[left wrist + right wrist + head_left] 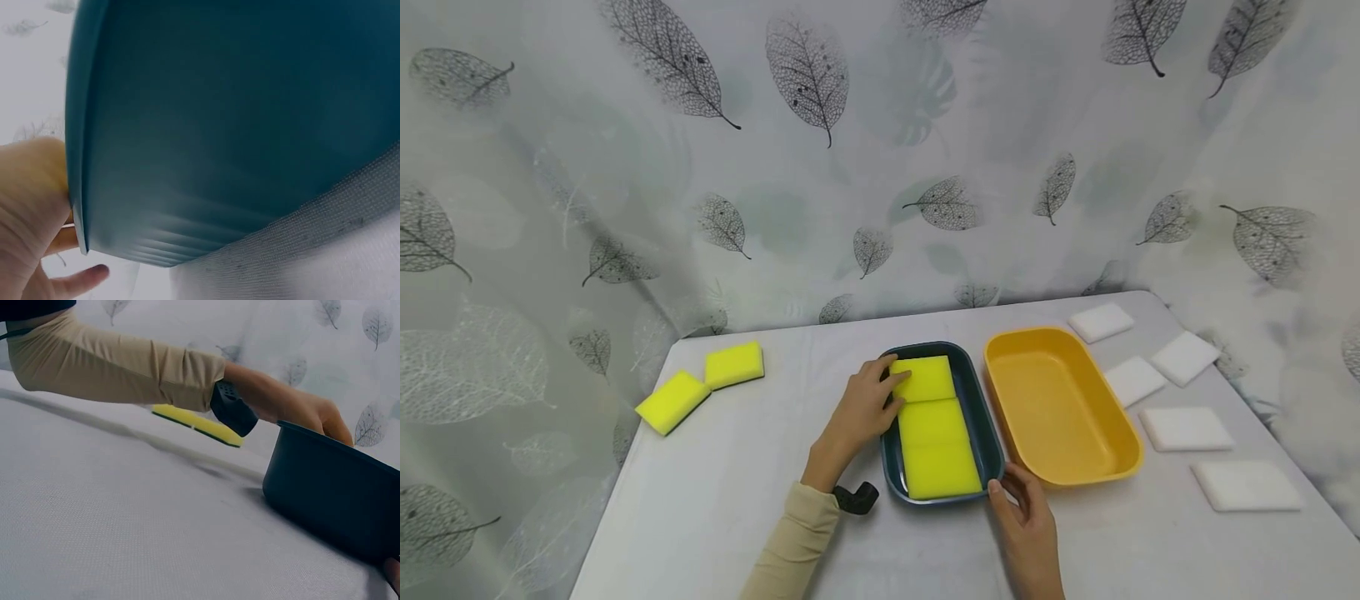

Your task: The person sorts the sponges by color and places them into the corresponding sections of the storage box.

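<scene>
White tbl (737,475): L fingers (895,380) spread on sponge (934,380), R fingers (1026,483) curled round tray (973,400)

White-covered table (700,517): teal tray (973,408), orange tray (1063,408), two yellow sponges (733,365), five white blocks (1186,429).

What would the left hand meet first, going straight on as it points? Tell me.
Most likely the farthest sponge in the blue tray: the left hand is at its left edge, perhaps touching it, though the depth is unclear.
</scene>
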A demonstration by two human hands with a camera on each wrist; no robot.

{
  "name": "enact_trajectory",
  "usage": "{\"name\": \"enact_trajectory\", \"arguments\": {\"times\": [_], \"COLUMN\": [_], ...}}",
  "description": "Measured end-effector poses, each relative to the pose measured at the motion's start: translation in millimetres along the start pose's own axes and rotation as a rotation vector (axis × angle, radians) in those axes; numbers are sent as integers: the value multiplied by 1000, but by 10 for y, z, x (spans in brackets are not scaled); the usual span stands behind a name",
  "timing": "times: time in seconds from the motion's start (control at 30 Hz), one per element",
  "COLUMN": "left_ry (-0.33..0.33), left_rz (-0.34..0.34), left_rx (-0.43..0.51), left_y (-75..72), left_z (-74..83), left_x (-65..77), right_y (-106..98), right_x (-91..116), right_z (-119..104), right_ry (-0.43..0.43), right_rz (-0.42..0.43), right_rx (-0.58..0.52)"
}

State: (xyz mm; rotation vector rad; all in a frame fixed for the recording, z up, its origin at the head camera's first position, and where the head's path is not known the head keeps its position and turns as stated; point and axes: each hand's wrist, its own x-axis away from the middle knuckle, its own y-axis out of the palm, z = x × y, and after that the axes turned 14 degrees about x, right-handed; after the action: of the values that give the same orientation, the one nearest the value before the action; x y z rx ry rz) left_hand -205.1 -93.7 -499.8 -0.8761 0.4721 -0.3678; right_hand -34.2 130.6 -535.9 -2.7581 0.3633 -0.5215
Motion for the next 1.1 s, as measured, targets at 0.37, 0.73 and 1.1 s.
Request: {"name": "enact_trajectory", "arguments": {"times": [0.37, 0.73, 1.1], "left_ry": [-48, -11, -2], "left_rz": [-147, -173, -199], "left_rx": [-44, -53, -89], "left_y": [-13, -47, -45], "left_z": [60, 67, 115], "left_x": [36, 131, 114], "right_y": [-6, 6, 8], "right_x": [-22, -25, -24], "right_z": [24, 14, 13], "right_ry": [9, 15, 6], "right_rz": [3, 4, 9], "right_rx": [23, 36, 42]}}
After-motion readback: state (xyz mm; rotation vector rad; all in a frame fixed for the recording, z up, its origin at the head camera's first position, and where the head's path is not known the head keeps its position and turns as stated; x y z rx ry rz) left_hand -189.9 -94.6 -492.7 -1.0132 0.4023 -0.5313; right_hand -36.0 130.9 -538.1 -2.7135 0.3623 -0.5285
